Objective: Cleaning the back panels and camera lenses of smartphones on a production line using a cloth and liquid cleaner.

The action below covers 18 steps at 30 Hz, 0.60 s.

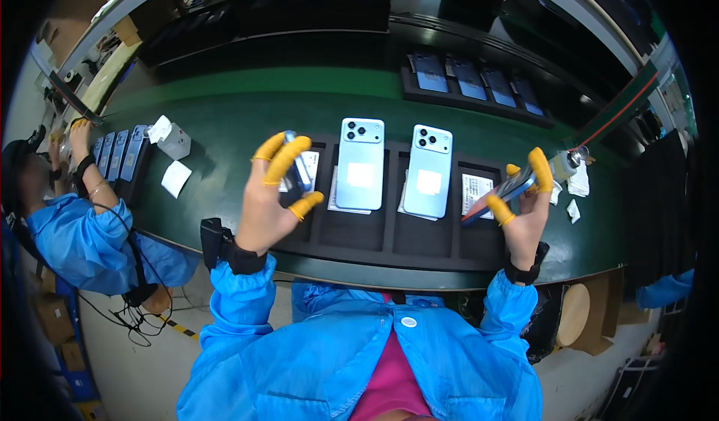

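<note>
My left hand, with yellow finger cots, has its fingers curled around a phone seen nearly edge-on above the left end of a black foam tray. At the tray's right end, my right hand, also in yellow cots, grips another phone, tilted up on one edge. Between my hands, two light-blue phones lie camera side up in the middle compartments. Each has a white square label on its back and printed paper beneath it. A printed white sheet shows in the right compartment.
A second black tray with several blue phones stands at the back right. Another row of phones is at left, beside a co-worker's arm. A white tissue container and a bottle flank the work area on the green bench.
</note>
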Tool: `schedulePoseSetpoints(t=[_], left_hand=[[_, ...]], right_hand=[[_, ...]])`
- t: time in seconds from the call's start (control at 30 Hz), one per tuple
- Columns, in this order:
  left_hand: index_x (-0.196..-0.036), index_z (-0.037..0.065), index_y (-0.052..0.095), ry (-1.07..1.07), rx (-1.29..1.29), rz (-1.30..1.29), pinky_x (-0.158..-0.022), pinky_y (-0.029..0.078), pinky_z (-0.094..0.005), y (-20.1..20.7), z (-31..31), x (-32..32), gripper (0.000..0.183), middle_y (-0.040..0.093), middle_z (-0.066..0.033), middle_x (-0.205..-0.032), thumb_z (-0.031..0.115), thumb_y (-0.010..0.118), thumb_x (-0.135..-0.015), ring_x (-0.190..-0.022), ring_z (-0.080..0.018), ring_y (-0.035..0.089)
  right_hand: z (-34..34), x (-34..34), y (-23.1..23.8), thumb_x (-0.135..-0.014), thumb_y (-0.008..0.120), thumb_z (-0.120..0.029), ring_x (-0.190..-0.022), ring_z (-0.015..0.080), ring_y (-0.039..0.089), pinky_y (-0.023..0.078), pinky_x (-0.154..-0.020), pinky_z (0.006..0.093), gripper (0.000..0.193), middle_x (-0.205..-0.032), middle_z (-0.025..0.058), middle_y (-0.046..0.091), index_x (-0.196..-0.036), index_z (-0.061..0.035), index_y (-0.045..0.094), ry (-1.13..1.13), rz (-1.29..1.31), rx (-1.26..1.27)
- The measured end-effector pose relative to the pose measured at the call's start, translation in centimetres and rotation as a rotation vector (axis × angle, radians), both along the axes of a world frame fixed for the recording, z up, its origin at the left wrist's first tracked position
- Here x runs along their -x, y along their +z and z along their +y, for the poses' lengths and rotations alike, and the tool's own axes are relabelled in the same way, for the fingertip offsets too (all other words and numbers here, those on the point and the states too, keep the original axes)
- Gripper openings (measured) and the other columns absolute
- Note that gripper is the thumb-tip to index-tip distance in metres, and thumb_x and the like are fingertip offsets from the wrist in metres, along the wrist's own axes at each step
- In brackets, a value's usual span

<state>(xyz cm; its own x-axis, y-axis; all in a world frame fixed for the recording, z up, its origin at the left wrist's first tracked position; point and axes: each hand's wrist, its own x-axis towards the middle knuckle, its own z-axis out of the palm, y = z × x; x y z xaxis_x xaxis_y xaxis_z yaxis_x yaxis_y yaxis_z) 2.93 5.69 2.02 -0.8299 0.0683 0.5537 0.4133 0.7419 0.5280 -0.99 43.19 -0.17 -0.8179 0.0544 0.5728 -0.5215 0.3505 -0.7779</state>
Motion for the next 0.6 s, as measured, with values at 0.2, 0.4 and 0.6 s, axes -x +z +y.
schedulePoseSetpoints(t=[0.2, 0.4, 0.6], left_hand=[[-0.138, 0.011, 0.039, 0.092, -0.849, 0.013, -0.096, 0.050, -0.0389, -0.9, -2.6, 1.5, 0.067, 0.053, -0.0136, -0.122, 0.017, 0.076, -0.082, -0.112, -0.0265, 0.056], [-0.124, 0.000, 0.050, -0.427, -1.725, -0.260, -0.090, 0.054, -0.0503, -1.7, -5.0, 1.7, 0.058, 0.059, -0.0225, -0.111, 0.049, 0.056, -0.092, -0.108, -0.0374, 0.059], [-0.111, -0.011, 0.050, -0.515, -2.168, -0.438, -0.094, 0.048, -0.0617, -1.7, -3.7, 1.9, 0.063, 0.058, -0.0288, -0.108, 0.047, 0.060, -0.090, -0.115, -0.0479, 0.052]], right_hand=[[2.0, 2.2, -0.2, -0.087, 0.068, -0.034, -0.108, 0.0379, 0.058, 0.048, -0.096, 0.0546, 0.052, -0.117, 0.0154, 0.053, -0.125, -0.0045, 0.050, 0.355, -0.452, 1.206], [1.6, 2.5, -0.5, -0.094, 0.060, -0.032, -0.127, 0.0407, 0.038, 0.038, -0.105, 0.0597, 0.055, -0.130, 0.0242, 0.034, -0.131, -0.0025, 0.032, 0.321, -0.613, 1.593], [1.7, 2.3, -0.4, -0.096, 0.057, -0.031, -0.126, 0.0406, 0.041, 0.041, -0.104, 0.0592, 0.053, -0.131, 0.0231, 0.032, -0.133, -0.0022, 0.030, 0.365, -0.643, 1.666]])
